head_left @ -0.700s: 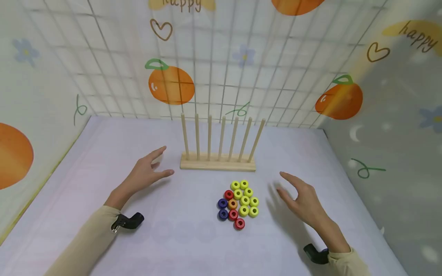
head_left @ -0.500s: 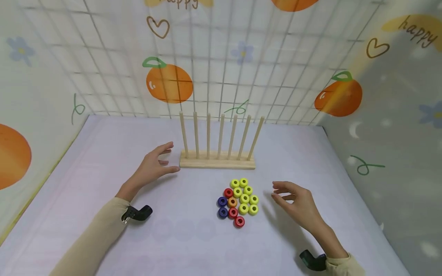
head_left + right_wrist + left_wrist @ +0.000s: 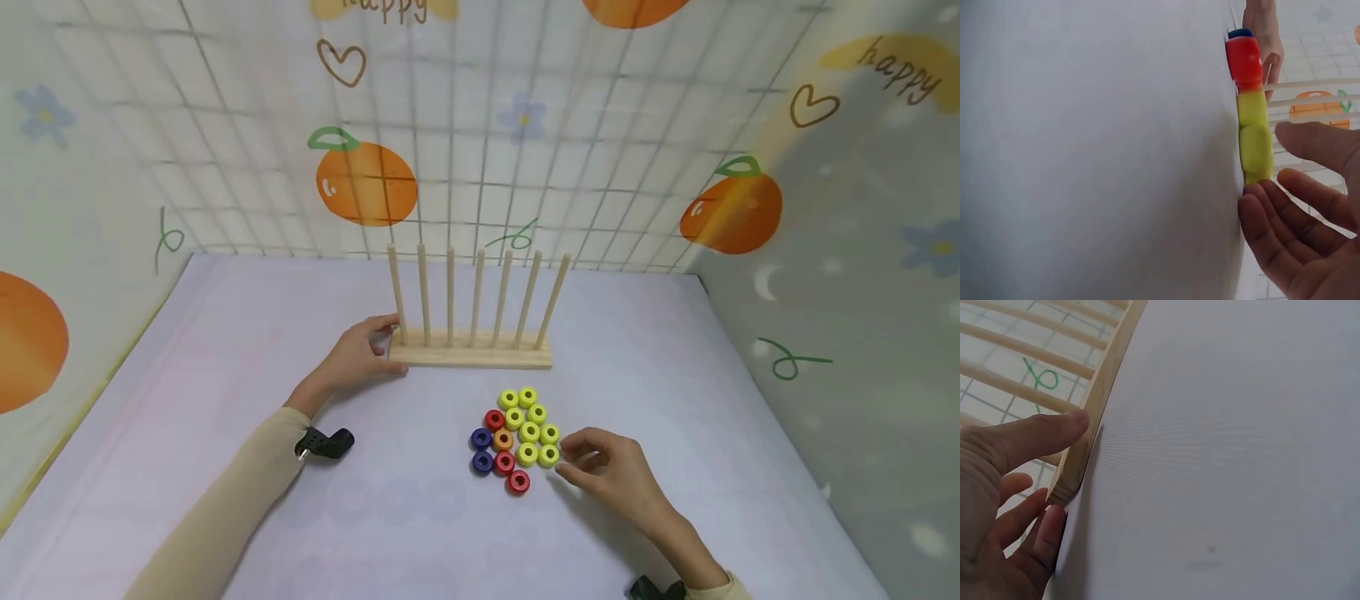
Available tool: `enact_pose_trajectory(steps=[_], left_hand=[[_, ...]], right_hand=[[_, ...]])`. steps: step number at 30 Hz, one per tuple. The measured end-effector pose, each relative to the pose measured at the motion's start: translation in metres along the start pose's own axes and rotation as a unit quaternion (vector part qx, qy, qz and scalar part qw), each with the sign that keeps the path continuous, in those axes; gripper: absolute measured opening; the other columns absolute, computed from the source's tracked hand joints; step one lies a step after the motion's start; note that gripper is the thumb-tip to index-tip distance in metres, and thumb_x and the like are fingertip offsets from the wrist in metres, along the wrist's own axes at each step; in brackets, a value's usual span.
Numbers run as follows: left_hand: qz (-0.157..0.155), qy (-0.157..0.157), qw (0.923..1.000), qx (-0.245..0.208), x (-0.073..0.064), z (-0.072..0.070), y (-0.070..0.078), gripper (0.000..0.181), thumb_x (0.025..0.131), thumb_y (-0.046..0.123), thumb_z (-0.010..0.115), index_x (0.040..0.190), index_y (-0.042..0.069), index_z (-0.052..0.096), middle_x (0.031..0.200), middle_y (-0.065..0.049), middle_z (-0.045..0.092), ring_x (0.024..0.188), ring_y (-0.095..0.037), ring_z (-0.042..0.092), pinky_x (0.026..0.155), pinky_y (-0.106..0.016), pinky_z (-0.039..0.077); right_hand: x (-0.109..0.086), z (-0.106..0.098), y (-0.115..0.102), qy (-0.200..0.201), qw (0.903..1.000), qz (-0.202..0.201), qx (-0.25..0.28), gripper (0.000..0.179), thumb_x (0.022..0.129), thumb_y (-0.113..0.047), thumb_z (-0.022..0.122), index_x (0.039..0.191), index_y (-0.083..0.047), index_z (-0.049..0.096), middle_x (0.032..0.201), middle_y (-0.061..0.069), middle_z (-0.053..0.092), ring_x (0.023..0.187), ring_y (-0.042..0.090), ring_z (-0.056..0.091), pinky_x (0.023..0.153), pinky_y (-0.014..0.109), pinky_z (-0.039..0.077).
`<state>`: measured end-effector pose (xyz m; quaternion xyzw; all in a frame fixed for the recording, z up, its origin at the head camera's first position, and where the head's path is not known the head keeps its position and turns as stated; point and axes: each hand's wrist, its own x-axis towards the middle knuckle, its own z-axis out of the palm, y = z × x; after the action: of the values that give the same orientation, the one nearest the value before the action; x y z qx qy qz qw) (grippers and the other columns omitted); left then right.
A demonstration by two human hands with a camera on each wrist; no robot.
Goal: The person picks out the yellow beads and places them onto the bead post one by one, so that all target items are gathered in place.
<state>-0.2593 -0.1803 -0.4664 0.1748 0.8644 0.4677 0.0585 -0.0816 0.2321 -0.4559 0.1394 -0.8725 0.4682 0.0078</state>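
A wooden peg rack (image 3: 471, 358), with several upright pegs on a flat base, stands toward the back of the table. My left hand (image 3: 351, 357) holds its left end, thumb along the front edge and fingers around the end and back. In the left wrist view the thumb (image 3: 1054, 431) overlaps the base. Loose ring beads lie in a cluster before the rack: several yellow beads (image 3: 528, 442), red beads (image 3: 517, 492), blue beads (image 3: 482, 472) and one orange bead (image 3: 503, 449). My right hand (image 3: 618, 475) is beside the rightmost yellow beads, fingers loosely bent, with nothing seen in its grasp.
A pale cloth covers the table (image 3: 390, 533). Behind it hangs a printed curtain (image 3: 247, 150) over a wire grid, and similar curtains close off both sides. Each wrist wears a black camera mount (image 3: 330, 443).
My left hand has moved right from beside the rack onto its left end. The right hand has come left and nearer to me, up to the yellow beads. The beads stay put.
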Motion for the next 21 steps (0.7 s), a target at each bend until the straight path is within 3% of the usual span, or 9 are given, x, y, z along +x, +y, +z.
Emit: enact_pose_trajectory(steps=[10,21], left_hand=[[-0.004,-0.024,0.9996,0.013,0.014,0.000,-0.003,0.072,0.072,0.018,0.092,0.136,0.008,0.061,0.137,-0.009,0.057,0.108,-0.026,0.059,0.086,-0.038,0.052],[0.013,-0.037,0.9992,0.003,0.018,-0.004,-0.003,0.069,0.072,0.013,0.091,0.135,0.007,0.062,0.136,-0.009,0.056,0.109,-0.026,0.058,0.086,-0.038,0.053]], right_hand=[[0.005,0.004,0.001,-0.008,0.9991,-0.003,-0.042,0.028,0.073,-0.011,0.090,0.096,-0.011,0.074,0.089,-0.002,0.072,0.070,0.010,0.066,0.061,0.027,0.057],[0.015,0.010,-0.002,0.004,0.9965,0.018,-0.082,0.028,0.069,-0.015,0.093,0.090,-0.014,0.075,0.079,-0.007,0.068,0.067,0.008,0.063,0.061,0.025,0.055]])
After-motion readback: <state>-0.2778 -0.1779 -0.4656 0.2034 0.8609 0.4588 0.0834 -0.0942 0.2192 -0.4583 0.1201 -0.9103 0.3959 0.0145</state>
